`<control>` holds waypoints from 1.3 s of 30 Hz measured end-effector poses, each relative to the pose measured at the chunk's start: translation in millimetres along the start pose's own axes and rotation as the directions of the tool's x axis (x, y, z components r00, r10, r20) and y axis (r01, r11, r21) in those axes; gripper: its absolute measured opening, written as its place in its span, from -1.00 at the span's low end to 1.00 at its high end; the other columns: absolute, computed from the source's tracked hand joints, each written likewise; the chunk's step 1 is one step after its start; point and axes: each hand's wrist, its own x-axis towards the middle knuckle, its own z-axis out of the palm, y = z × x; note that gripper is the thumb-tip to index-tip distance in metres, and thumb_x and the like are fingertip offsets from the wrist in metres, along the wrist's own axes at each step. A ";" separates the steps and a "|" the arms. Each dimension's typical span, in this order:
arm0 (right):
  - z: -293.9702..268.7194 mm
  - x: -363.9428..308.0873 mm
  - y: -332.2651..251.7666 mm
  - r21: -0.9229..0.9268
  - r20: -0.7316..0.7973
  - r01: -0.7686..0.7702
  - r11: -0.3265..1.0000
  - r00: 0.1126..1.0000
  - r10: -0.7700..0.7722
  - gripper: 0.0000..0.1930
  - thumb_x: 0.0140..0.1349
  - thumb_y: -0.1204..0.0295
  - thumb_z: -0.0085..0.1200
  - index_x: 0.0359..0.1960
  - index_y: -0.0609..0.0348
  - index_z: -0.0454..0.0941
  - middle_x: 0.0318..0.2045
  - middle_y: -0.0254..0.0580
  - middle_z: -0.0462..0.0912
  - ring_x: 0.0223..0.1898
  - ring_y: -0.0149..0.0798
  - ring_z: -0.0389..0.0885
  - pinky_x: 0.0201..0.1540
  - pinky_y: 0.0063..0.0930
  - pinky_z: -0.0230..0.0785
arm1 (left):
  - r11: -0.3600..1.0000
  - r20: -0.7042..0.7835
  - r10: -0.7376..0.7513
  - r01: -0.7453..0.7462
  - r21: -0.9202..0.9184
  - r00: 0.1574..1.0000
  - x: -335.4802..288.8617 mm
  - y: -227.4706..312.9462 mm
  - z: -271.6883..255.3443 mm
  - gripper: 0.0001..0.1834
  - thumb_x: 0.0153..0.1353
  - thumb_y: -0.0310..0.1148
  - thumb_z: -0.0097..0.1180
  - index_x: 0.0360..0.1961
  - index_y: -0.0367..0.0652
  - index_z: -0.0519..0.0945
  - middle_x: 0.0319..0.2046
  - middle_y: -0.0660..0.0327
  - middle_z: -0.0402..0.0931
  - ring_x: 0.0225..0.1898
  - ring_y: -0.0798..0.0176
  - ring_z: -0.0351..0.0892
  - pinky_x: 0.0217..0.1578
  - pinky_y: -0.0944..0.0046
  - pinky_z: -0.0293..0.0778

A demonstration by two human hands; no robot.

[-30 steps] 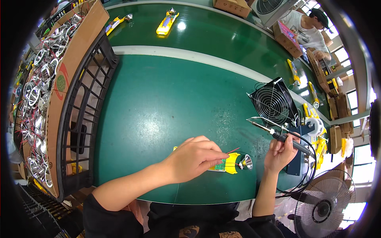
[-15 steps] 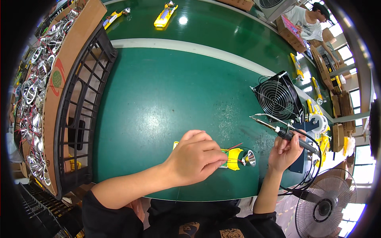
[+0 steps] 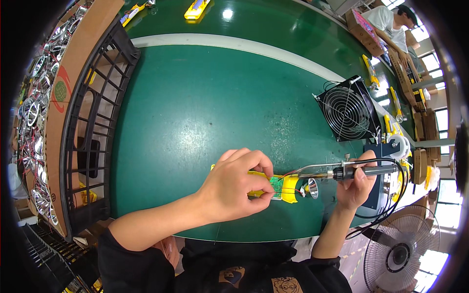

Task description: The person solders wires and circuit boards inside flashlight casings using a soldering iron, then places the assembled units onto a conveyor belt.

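My left hand (image 3: 237,183) is bent over a yellow flashlight housing (image 3: 290,194) lying on the green bench. Its thumb and fingertips close on a thin wire at a small green circuit board (image 3: 276,187) inside the housing. Thin wires run from the board to a shiny reflector lamp (image 3: 311,189) at the housing's right end. The hand covers much of the housing's left part. My right hand (image 3: 355,188) is closed around the black handle of a soldering iron (image 3: 347,173). The iron lies nearly level, its tip pointing left, close to the board.
A black square fan (image 3: 348,111) stands at the right, beyond a dark blue stand (image 3: 375,188) with a white spool (image 3: 399,145). At the left, a black crate (image 3: 80,195) adjoins a carton (image 3: 54,112) of reflectors. Across the belt (image 3: 273,29), another person (image 3: 383,22) works.
The soldering iron has swung down and left, bringing its tip near the board. My left fingers have shifted slightly left, uncovering the green board. The whole view has shifted a little.
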 end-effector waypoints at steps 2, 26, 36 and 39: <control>-0.8 -2.0 1.3 -0.091 0.021 -0.020 0.996 1.000 0.022 -0.75 -0.13 0.43 0.05 -0.55 0.20 0.19 -0.77 -0.36 0.24 -0.82 -0.60 0.08 -0.79 -0.76 -0.09 | 1.000 0.015 -0.005 0.005 0.000 1.000 0.5 0.8 0.6 -0.90 -0.32 -0.44 0.20 -0.68 -0.03 0.53 -0.43 0.38 0.39 -0.40 0.33 0.37 -0.28 0.30 0.24; 8.6 -7.6 0.7 -0.213 0.152 -0.120 0.970 0.976 0.154 -0.82 -0.15 0.48 0.05 -0.55 0.27 0.31 -0.65 -0.31 0.32 -0.77 -0.60 0.17 -0.73 -0.74 -0.03 | 0.997 0.017 -0.067 0.066 0.050 0.998 2.5 0.9 7.5 -0.86 -0.37 -0.48 0.16 -0.73 -0.07 0.43 -0.46 0.37 0.43 -0.49 0.30 0.38 -0.40 0.30 0.32; 7.0 -6.3 0.7 -0.234 0.155 -0.092 0.968 0.979 0.130 -0.83 -0.16 0.49 0.04 -0.55 0.27 0.31 -0.66 -0.31 0.33 -0.76 -0.61 0.18 -0.72 -0.75 -0.03 | 0.996 0.027 -0.073 0.072 0.045 0.997 3.9 -0.1 7.4 -0.87 -0.39 -0.48 0.15 -0.73 -0.08 0.45 -0.46 0.37 0.44 -0.48 0.29 0.38 -0.44 0.33 0.34; 8.6 -5.8 -0.5 -0.216 0.144 -0.082 0.973 0.983 0.115 -0.82 -0.15 0.48 0.04 -0.54 0.27 0.30 -0.68 -0.31 0.32 -0.78 -0.61 0.16 -0.74 -0.75 -0.05 | 0.996 0.021 -0.073 0.072 0.044 0.997 3.9 -0.2 7.6 -0.87 -0.39 -0.48 0.16 -0.72 -0.08 0.46 -0.46 0.36 0.44 -0.48 0.29 0.38 -0.44 0.33 0.34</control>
